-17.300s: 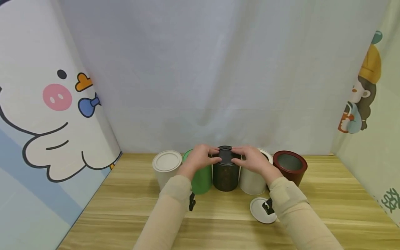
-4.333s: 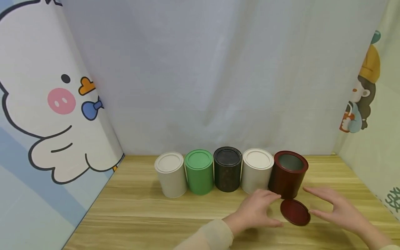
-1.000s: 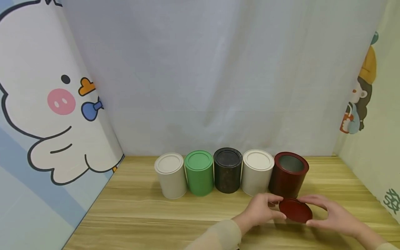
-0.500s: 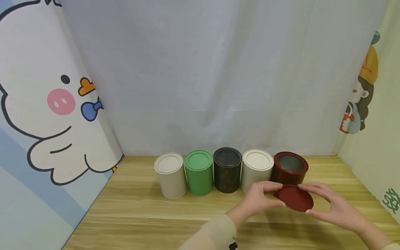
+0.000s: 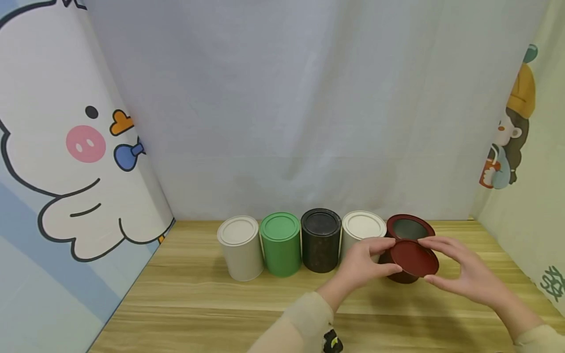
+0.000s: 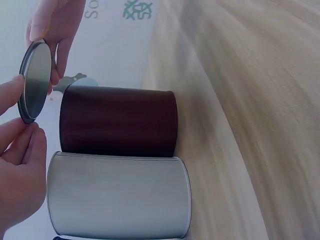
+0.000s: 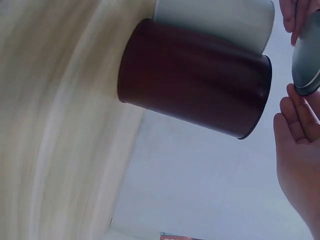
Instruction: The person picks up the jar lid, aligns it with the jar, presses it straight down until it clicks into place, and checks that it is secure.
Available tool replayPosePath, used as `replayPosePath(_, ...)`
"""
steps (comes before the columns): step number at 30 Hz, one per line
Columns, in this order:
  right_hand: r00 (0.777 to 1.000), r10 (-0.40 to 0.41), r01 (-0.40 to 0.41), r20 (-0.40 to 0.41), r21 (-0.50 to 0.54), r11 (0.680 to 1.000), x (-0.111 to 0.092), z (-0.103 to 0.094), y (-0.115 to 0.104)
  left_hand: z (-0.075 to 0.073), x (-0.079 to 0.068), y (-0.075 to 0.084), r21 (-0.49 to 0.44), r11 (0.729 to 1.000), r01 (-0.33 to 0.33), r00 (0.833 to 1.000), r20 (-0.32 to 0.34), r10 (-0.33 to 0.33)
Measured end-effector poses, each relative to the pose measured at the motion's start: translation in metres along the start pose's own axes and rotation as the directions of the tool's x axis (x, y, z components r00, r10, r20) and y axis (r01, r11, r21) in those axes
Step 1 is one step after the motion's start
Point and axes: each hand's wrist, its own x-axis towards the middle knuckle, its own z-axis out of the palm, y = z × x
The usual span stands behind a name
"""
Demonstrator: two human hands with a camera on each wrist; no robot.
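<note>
Both hands hold a dark red round lid (image 5: 415, 258) by its edges, off the table and tilted. My left hand (image 5: 362, 260) pinches its left side between thumb and fingers; my right hand (image 5: 463, 269) pinches the right side. Right behind the lid stands the dark red can (image 5: 400, 278), its top open and grey inside. In the left wrist view the lid's silvery underside (image 6: 38, 80) shows, held above the level of the can's rim. The right wrist view shows the can's side (image 7: 195, 77) and my right fingers (image 7: 295, 112) under the lid's edge.
Left of the red can, in a row, stand a lidded white can (image 5: 364, 226), a black can (image 5: 321, 245), a green can (image 5: 281, 245) and another white can (image 5: 240, 250). A grey curtain (image 5: 282, 122) hangs behind the wooden table (image 5: 198, 314).
Seconds ago the red lid lay on the table before the red can. Both hands have gripped it and raised it toward the can's rim. Earlier, the white can beside it stood open; now it is lidded.
</note>
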Motion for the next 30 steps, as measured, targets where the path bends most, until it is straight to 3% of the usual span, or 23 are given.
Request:
replayPosePath(6, 0.999, 0.037, -0.038, -0.039, -0.019, 0.999, 0.010, 0.002, 0.004, -0.001, 0.009, 0.003, 0.225, 0.971, -0.084, 0.993, -0.060, 0.100)
replayPosePath(11, 0.995, 0.056, -0.060, -0.079, -0.044, 0.997, 0.019, 0.002, 0.008, -0.004, 0.019, 0.006, 0.321, 0.942, -0.102, 0.984, -0.104, 0.142)
replayPosePath(21, 0.975, 0.217, -0.220, -0.055, -0.051, 0.974, 0.037, 0.001, 0.009, 0.000, 0.036, 0.009, 0.310, 0.951, 0.009, 0.976, -0.208, 0.058)
replayPosePath(26, 0.962, 0.268, -0.270, -0.050, -0.051, 0.961, 0.042, 0.002, 0.011, 0.004, 0.041, 0.011, 0.360, 0.930, 0.067, 0.971, -0.239, 0.023)
replayPosePath(30, 0.960, 0.277, -0.280, -0.052, -0.074, 0.957, 0.043, 0.004, 0.013, 0.005, 0.042, 0.010, 0.431, 0.901, 0.056, 0.971, -0.235, 0.052)
